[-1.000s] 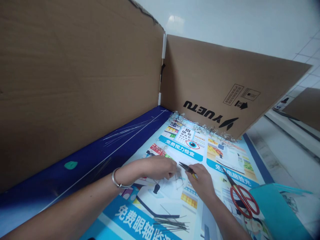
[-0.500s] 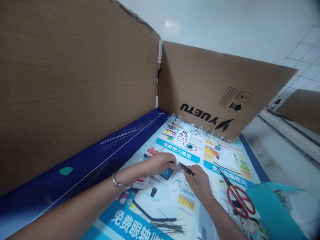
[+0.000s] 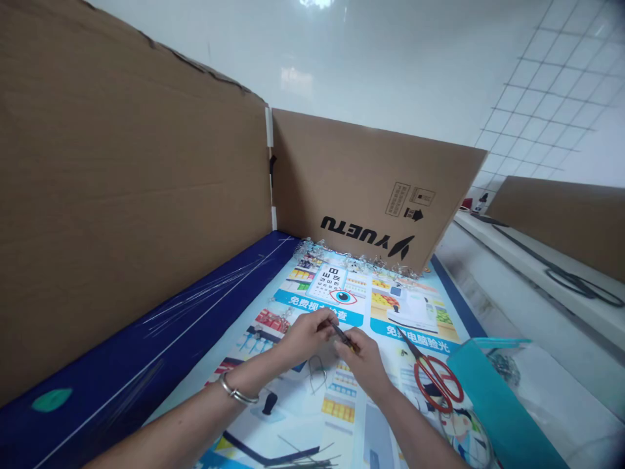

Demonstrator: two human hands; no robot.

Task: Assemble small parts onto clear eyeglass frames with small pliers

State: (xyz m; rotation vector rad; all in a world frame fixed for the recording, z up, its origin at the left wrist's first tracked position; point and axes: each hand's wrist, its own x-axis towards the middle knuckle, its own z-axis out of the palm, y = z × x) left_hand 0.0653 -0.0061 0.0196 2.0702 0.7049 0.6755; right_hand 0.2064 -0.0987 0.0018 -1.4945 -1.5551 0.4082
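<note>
We've got our R hand (image 3: 366,361) holding small pliers (image 3: 347,337), fingers wrapped round the handles, nose pointing up & L. Our L hand (image 3: 305,339) is right at the nose, thumb & fingertips narrowed to a pinch; can't tell what, if anything, is btwn them, too small & blurry. Both hands & pliers are over the mid part of a printed sheet (image 3: 351,417); metal bracelet (image 3: 237,391) on our L wrist.

Just below, btwn the hands, there's a bent wire (image 3: 318,376). Thin dark sticks (image 3: 305,464) lie in a loose bunch at the bottom edge, partly out of view.

Container-wise: teal container (image 3: 502,397) to the R of our R arm, w/ a grey wiry tangle (image 3: 505,369) at its far end, next to clear plastic (image 3: 551,374); can't ID the rest inside. Scissors (image 3: 439,384) w/ red handles lie just L of it, blades pointing away from us.

L cardboard wall (image 3: 137,195) & far cardboard wall (image 3: 351,176) meet at a corner; the far one's print, YUETU, is upside down. Clear wiry bits (image 3: 361,262) line its base. Green blob (image 3: 51,400) on the blue strip (image 3: 195,319), far L. R side: small bottle (image 3: 482,202) on a white ledge (image 3: 522,260).
</note>
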